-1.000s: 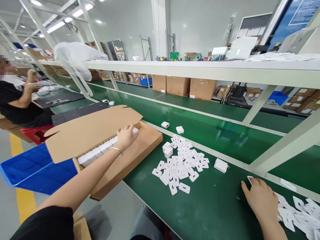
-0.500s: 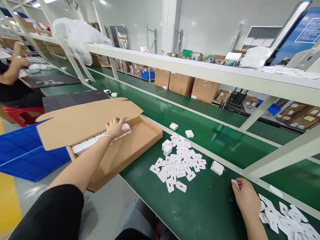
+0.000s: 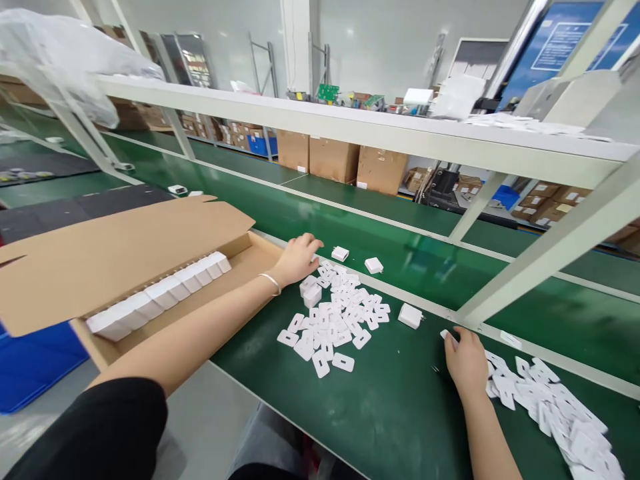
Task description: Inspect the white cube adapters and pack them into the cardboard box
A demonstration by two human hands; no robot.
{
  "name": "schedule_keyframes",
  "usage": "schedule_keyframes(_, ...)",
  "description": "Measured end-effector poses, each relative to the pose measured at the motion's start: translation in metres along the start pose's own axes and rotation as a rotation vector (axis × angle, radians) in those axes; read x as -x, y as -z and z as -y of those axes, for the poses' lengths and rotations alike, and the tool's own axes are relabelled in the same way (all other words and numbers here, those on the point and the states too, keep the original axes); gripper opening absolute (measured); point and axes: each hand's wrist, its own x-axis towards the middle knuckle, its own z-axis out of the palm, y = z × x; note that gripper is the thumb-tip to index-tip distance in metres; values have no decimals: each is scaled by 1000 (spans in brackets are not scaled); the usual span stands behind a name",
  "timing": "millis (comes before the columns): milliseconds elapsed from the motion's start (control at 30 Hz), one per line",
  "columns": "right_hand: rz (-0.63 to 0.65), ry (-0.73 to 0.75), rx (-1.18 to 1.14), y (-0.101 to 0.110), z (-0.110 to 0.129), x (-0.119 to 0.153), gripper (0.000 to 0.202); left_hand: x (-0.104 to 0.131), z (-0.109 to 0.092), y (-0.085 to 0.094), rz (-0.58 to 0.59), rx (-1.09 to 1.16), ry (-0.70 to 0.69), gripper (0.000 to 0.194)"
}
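Observation:
My left hand (image 3: 297,259) is over the right end of the open cardboard box (image 3: 267,248), palm down with fingers apart, holding nothing visible. Just below its fingertips, white chargers (image 3: 312,295) sit beside a pile of flat white plates with slots (image 3: 327,323). Inside the box, a row of white chargers (image 3: 165,293) lines the far side. My right hand (image 3: 455,339) pinches a small white plate (image 3: 445,335), left of a second pile of plates (image 3: 545,400). A white charger with prongs (image 3: 411,316) lies between my right hand and the first pile.
Two chargers (image 3: 340,253) (image 3: 373,265) rest on the green conveyor (image 3: 320,217) beyond the bench edge. A white shelf (image 3: 350,123) on slanted posts crosses above it. Blue crate (image 3: 40,367) stands below the box at left. Large cartons (image 3: 333,159) are behind the conveyor.
My left hand has left the row of chargers in the box and moved right, toward the chargers by the pile. My right hand still pinches the plate. The view has turned right.

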Motion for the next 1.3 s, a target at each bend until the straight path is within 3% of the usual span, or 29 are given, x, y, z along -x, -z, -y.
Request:
schedule_keyframes(133,25,48,31,-1,-1,9,35,-51,-58,-39,175,-19,-55,53)
schedule_keyframes(267,59,74,51,0,0,16,30,-92,-94,-66,281,-14,-13,49)
schedule_keyframes(433,97,84,49,4,2,19,18,-105,-114,-86,375,107,-3,41)
schedule_keyframes(533,109,74,24,6,6,19,13,-100,-125,-89,339,232,-10,41)
schedule_keyframes(667,100,49,-53,9,15,21,9,-72,-152,-82,263,449,-14,46)
schedule_keyframes(767,59,19,-132,16,24,25,18,-23,-172,-71,260,722,-47,47)
schedule_keyframes(833,27,5,-184,23,32,29,23,19,-181,-63,296,1289,-71,50)
schedule_keyframes(900,-15,7,-304,30,43,34,24,57,-186,-57,366,1545,-94,48)
schedule_keyframes(1033,-92,34,-638,41,65,46,23,104,-192,-52,415,1612,-171,41)
schedule_keyframes(1300,-75,265,-838,56,86,65,25,119,-189,-55,475,1638,-145,40)
